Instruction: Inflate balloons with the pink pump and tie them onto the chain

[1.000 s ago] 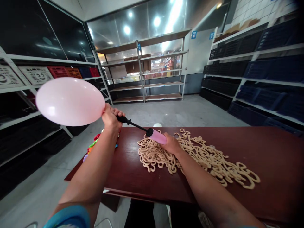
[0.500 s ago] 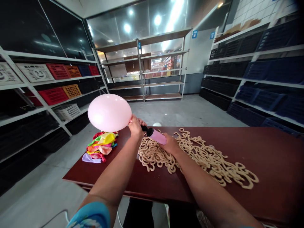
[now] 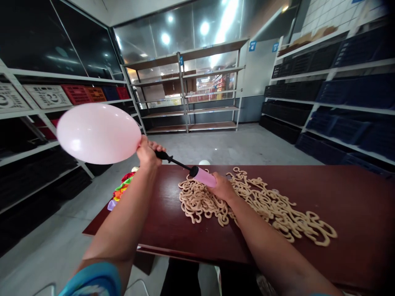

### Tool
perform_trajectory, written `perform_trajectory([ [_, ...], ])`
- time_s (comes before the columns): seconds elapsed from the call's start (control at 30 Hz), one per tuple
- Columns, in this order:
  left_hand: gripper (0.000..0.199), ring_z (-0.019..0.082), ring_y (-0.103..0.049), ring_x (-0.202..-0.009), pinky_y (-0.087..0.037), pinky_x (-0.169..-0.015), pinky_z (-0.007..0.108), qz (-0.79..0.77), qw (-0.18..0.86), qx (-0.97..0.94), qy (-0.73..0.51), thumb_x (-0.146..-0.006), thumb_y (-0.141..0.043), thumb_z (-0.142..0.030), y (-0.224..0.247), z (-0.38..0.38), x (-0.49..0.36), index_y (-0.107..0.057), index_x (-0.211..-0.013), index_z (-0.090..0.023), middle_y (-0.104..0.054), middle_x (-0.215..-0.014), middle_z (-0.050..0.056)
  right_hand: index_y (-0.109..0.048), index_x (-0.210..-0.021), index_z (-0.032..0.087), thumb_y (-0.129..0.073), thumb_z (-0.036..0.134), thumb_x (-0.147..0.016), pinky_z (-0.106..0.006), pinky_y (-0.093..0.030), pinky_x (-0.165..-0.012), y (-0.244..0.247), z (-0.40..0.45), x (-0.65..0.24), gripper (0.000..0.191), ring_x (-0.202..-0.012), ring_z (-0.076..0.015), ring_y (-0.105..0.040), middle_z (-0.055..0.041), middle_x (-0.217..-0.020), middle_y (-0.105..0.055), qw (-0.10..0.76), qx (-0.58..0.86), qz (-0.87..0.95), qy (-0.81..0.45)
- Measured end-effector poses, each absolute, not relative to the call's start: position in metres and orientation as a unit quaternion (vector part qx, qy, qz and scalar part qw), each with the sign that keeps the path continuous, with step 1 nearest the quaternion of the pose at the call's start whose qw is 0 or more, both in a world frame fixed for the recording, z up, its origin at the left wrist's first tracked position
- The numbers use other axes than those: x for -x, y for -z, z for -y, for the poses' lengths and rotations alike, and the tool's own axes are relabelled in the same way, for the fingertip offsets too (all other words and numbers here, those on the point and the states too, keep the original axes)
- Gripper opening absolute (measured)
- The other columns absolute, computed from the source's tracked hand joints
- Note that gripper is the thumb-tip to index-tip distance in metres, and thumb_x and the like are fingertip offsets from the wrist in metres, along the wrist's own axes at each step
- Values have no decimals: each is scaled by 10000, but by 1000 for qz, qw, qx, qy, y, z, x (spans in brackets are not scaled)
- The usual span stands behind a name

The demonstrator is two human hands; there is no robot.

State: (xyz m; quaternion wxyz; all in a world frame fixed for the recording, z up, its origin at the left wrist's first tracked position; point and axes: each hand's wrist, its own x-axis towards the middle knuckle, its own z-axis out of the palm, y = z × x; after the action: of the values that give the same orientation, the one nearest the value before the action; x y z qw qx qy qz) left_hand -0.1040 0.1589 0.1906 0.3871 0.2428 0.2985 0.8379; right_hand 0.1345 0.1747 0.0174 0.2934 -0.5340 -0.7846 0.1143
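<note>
A large pink inflated balloon [image 3: 98,133] hangs out to the left. My left hand [image 3: 148,152] is closed around its neck, together with the black end of a hand balloon pump. My right hand [image 3: 221,187] grips the pink barrel of the balloon pump [image 3: 203,176] above the table. Between the two hands a long stretch of the pump's thin black rod is exposed. Beneath the right hand lies a heap of beige curly, worm-like pieces [image 3: 203,199]. My left forearm partly hides a pile of colourful uninflated balloons [image 3: 121,189].
The dark red table [image 3: 166,222] spans the space before me. Crates [image 3: 46,95] fill the left shelves, and dark blue and black crates [image 3: 354,90] fill the right ones. A metal rack [image 3: 185,94] stands at the back. A pale round object [image 3: 204,163] shows past the table's far edge.
My left hand has moved left and a little up, drawing the pump's rod out of its barrel. The balloon has moved with it and looks larger. My right hand has barely moved.
</note>
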Motion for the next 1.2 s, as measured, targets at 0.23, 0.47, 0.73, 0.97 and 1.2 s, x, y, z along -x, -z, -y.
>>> perform_trajectory([
  [0.23, 483, 64, -316, -337, -345, -377, 216, -308, 364, -234, -847, -772, -552, -469, -183, -166, 93, -199, -572, -207, -227, -438, -79, -547, -1015, 220, -681, 376, -639, -289, -369, -589, -10, -178, -135, 429, -754, -214, -605, -53, -869, -648, 283, 548, 781, -96],
  [0.47, 494, 65, -319, -334, -337, -379, 218, -335, 419, -201, -820, -745, -578, -501, -127, -178, 42, -217, -579, -208, -243, -428, -87, -538, -982, 214, -688, 449, -654, -269, -321, -572, -12, -175, -133, 431, -735, -204, -603, -51, -843, -652, 254, 562, 782, -90],
  [0.73, 478, 73, -343, -345, -358, -405, 234, -326, 438, -198, -814, -771, -553, -479, -123, -180, 46, -214, -574, -206, -242, -426, -84, -522, -1021, 208, -679, 412, -667, -255, -337, -591, -15, -176, -133, 438, -772, -199, -605, -54, -877, -649, 253, 562, 783, -91],
  [0.97, 452, 70, -324, -346, -356, -405, 232, -315, 394, -212, -837, -801, -523, -419, -164, -170, 92, -186, -584, -209, -223, -438, -82, -525, -1026, 212, -658, 402, -692, -261, -339, -603, -16, -175, -135, 407, -775, -195, -596, -56, -908, -640, 264, 542, 794, -81],
  [1.2, 471, 72, -315, -343, -339, -398, 228, -310, 406, -192, -838, -790, -537, -447, -149, -171, 79, -191, -580, -207, -226, -434, -81, -519, -1030, 200, -682, 399, -670, -286, -370, -675, -13, -176, -135, 442, -819, -216, -597, -69, -905, -638, 255, 559, 788, -44],
])
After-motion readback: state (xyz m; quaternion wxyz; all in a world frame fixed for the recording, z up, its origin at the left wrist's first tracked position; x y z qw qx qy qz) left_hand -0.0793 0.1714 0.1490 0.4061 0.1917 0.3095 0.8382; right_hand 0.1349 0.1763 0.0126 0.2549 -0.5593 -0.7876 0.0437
